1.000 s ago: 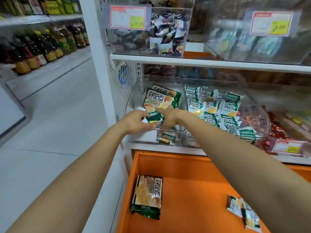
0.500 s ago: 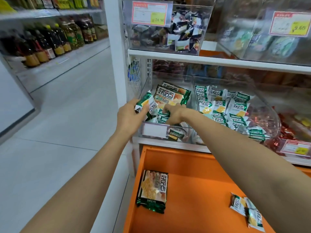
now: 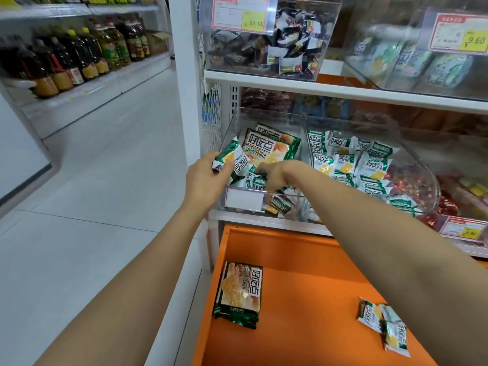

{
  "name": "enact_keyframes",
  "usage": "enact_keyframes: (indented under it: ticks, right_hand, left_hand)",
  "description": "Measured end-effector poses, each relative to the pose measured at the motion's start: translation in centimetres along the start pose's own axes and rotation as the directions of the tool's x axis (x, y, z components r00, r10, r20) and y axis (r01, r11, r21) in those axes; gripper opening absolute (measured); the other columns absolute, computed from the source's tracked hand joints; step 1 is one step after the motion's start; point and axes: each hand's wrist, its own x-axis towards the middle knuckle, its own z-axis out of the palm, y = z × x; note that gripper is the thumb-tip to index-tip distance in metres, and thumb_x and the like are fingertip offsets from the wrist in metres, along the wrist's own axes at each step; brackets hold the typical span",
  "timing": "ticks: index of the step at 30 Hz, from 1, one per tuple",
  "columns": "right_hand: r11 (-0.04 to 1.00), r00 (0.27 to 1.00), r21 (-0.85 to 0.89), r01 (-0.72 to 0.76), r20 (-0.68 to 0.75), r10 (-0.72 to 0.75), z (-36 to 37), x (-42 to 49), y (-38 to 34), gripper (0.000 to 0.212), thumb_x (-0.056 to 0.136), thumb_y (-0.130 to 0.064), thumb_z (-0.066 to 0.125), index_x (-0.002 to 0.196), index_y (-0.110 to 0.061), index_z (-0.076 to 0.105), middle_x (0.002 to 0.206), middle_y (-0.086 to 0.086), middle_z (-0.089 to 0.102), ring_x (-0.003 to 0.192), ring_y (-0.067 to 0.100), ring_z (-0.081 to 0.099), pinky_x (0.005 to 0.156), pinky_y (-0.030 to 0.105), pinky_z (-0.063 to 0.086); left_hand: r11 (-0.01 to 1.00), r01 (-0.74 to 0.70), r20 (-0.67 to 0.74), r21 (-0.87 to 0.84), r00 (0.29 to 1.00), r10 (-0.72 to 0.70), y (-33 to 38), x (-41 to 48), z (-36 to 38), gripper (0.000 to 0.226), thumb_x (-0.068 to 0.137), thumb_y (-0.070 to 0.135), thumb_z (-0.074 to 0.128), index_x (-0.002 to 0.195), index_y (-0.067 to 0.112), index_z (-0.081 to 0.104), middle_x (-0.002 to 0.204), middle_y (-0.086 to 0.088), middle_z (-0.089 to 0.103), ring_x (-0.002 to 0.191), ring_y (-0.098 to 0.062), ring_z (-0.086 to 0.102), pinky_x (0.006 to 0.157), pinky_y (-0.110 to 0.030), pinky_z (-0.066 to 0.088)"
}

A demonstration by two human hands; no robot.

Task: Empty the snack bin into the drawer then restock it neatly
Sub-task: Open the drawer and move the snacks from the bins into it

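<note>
A clear plastic snack bin sits on the lower white shelf and holds large green-and-white cracker bags and small packets. My left hand grips a small green-and-white snack packet at the bin's left front corner, lifted above the rim. My right hand reaches down into the bin, fingers curled among small packets. Below, the orange drawer stands pulled out. It holds one large cracker bag at the left and two small packets at the right.
A second clear bin of small green packets stands to the right, with red-wrapped snacks beyond it. Upper shelf bins carry price tags. Oil bottles line the shelves across the tiled aisle at left.
My left hand has lifted a small packet out of the bin's front corner. My right hand has dug deeper among the small packets. The view has shifted left.
</note>
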Motion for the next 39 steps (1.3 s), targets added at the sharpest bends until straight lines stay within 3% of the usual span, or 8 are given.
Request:
enact_keyframes:
  ticks: [7,15,17,20,24,28,33,39]
  right_hand:
    - [0.886,0.941,0.409,0.217,-0.329,-0.078,-1.1,-1.7,1.7,0.041,0.079,-0.001,0.072,0.117,-0.016,0.066,0.134,0.008,0.051,0.078,0.012,0.054,0.056,0.009,0.046]
    - [0.504,0.776,0.634,0.586,-0.618,-0.125,-2.8,-9.5,5.0,0.039,0.08,0.004,0.066,0.111,-0.02,0.071,0.127,0.004,0.06,0.113,0.028,0.06,0.093,0.044,0.053]
    - [0.435,0.784,0.675,0.596,-0.607,-0.132,-2.5,-11.9,7.9,0.039,0.075,-0.007,0.071,0.108,-0.027,0.073,0.123,0.009,0.064,0.103,0.039,0.061,0.093,0.062,0.047]
    - [0.472,0.853,0.717,0.512,-0.487,-0.186,-0.7,-15.8,13.1,0.05,0.065,-0.027,0.078,0.114,-0.035,0.07,0.122,0.014,0.064,0.098,0.037,0.048,0.085,0.048,0.035]
    - [0.587,0.93,0.723,0.364,-0.318,-0.184,4.9,-18.8,22.0,0.041,0.081,-0.015,0.074,0.119,-0.026,0.067,0.136,0.004,0.056,0.112,0.041,0.059,0.09,0.053,0.051]
    - [0.653,0.996,0.753,0.084,-0.054,-0.067,12.8,-18.2,31.0,0.056,0.066,-0.04,0.085,0.118,-0.033,0.067,0.134,0.042,0.038,0.078,0.055,0.048,0.069,0.049,0.047]
    - [0.412,0.984,0.902,-0.129,0.064,0.167,23.7,-15.5,38.9,0.036,0.075,-0.006,0.076,0.106,-0.022,0.074,0.102,0.016,0.064,0.089,0.025,0.049,0.065,0.026,0.037]
    - [0.206,0.88,0.967,-0.15,0.036,0.473,30.7,-11.0,46.1,0.038,0.079,0.001,0.071,0.103,-0.028,0.072,0.088,0.01,0.062,0.055,0.015,0.037,0.05,0.026,0.033]
  left_hand:
    - [0.996,0.071,0.031,-0.045,0.997,-0.069,0.2,0.2,-0.4,0.038,0.094,0.04,0.055,0.121,0.013,0.061,0.11,-0.007,0.069,0.093,-0.018,0.065,0.077,-0.036,0.056]
    - [0.98,0.108,-0.101,-0.166,0.987,-0.126,3.4,-1.3,-0.2,0.033,0.093,0.046,0.053,0.102,0.017,0.065,0.092,-0.002,0.07,0.086,-0.022,0.067,0.082,-0.047,0.054]
    - [0.973,0.086,-0.109,-0.214,0.988,-0.112,5.2,-1.9,0.5,0.031,0.092,0.046,0.053,0.099,0.018,0.064,0.084,0.001,0.069,0.079,-0.017,0.066,0.08,-0.045,0.055]
    - [0.969,0.044,-0.018,-0.244,0.999,-0.049,7.9,-3.9,3.4,0.03,0.093,0.041,0.054,0.095,0.013,0.063,0.07,0.001,0.063,0.066,-0.012,0.064,0.07,-0.034,0.053]
    - [0.978,0.033,0.221,-0.208,0.975,0.014,10.3,-9.1,9.9,0.025,0.096,0.03,0.055,0.104,0.007,0.063,0.073,0.0,0.057,0.061,-0.002,0.057,0.06,-0.019,0.043]
    - [0.98,0.107,0.507,-0.166,0.862,-0.008,8.4,-15.3,18.6,0.019,0.095,0.02,0.058,0.105,0.004,0.06,0.056,0.004,0.062,0.045,-0.002,0.059,0.048,-0.015,0.047]
    - [0.9,0.432,0.749,0.048,0.581,-0.319,1.8,-20.7,30.4,0.024,0.094,0.019,0.059,0.109,0.001,0.054,0.066,-0.01,0.066,0.052,-0.022,0.064,0.062,-0.039,0.058]
    - [0.749,0.639,0.797,0.174,0.356,-0.488,-1.4,-24.9,40.4,0.008,0.098,0.01,0.051,0.09,0.011,0.05,0.059,-0.01,0.062,0.041,-0.01,0.059,0.044,-0.02,0.051]
